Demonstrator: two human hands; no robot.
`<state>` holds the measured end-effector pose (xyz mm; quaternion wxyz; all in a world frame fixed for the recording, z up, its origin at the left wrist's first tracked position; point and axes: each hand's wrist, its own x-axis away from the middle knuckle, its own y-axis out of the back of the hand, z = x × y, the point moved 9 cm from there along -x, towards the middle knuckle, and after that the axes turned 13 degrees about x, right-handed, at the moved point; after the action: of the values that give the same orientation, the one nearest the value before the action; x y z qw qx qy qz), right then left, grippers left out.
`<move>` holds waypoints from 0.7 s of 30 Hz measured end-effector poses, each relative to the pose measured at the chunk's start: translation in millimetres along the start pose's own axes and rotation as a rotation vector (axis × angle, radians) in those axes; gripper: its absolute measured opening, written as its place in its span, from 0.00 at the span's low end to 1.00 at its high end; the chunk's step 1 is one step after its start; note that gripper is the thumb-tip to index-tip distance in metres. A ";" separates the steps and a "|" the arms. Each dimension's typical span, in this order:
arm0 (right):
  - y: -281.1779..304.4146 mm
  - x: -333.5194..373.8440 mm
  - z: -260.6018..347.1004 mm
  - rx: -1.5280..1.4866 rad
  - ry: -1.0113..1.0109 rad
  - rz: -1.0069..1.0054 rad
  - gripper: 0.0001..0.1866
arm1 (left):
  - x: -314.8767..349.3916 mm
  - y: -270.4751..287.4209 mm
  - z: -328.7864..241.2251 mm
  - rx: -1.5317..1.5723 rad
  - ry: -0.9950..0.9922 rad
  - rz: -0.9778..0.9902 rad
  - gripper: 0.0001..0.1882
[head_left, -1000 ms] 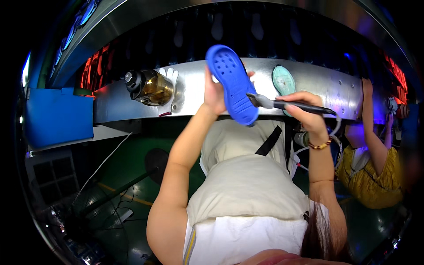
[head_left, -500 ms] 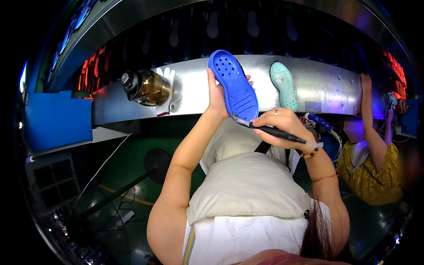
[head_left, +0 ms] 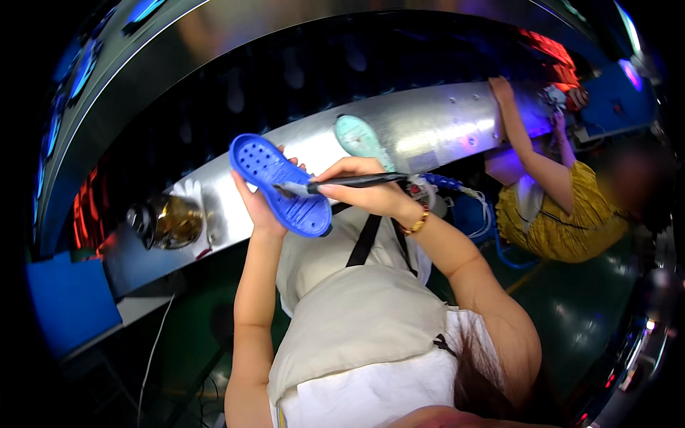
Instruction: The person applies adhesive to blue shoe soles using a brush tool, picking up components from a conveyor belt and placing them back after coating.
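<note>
My left hand (head_left: 261, 210) grips a blue shoe sole (head_left: 267, 165) by its left edge, with fingertips showing past its right edge. Round holes pierce the sole's far end, and grooves cross its near end. In my right hand (head_left: 374, 191) is a slim black-handled brush (head_left: 367, 180), its pale tip against the middle of the sole's upper face. On the metal ledge (head_left: 421, 118), just beyond my right hand, lies a pale green sole (head_left: 360, 139).
On the ledge at left, a see-through jug of amber liquid (head_left: 175, 222) stands by a white glove (head_left: 190, 189). Dark machinery with sole shapes (head_left: 294, 70) runs behind. At right, a co-worker in yellow (head_left: 553, 214) reaches an arm (head_left: 539, 157) across the ledge.
My view has turned, so the ledge now slants up to the right. The brush tip has moved from the sole's near end to its middle. Both hands keep their hold.
</note>
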<state>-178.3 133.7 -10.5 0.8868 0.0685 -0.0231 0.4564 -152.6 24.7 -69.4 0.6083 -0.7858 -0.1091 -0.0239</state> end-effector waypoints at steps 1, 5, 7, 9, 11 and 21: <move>2.7 -5.2 -6.2 0.048 -0.031 -0.027 0.10 | -1.0 -1.8 1.4 0.007 0.011 0.022 0.43; -25.3 11.2 7.7 0.204 0.177 0.269 0.10 | -1.9 5.0 1.2 -0.010 -0.001 -0.023 0.42; -26.2 16.1 9.1 0.140 0.088 0.375 0.10 | -4.0 4.2 -0.7 -0.025 -0.020 -0.021 0.42; -7.7 4.2 1.3 0.009 0.087 0.135 0.11 | 1.5 -3.9 -4.9 -0.051 -0.073 -0.008 0.40; 2.9 -6.0 -5.8 0.058 0.119 -0.050 0.10 | -1.0 -6.2 -2.8 -0.052 -0.044 0.067 0.39; 7.3 -0.5 -5.0 -0.140 0.089 -0.040 0.09 | -2.9 -2.2 -11.5 -0.098 -0.100 -0.034 0.40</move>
<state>-184.6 138.2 -14.8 0.8985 -0.0136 -0.0140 0.4386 -154.7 13.8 -64.9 0.5624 -0.8129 -0.1514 -0.0003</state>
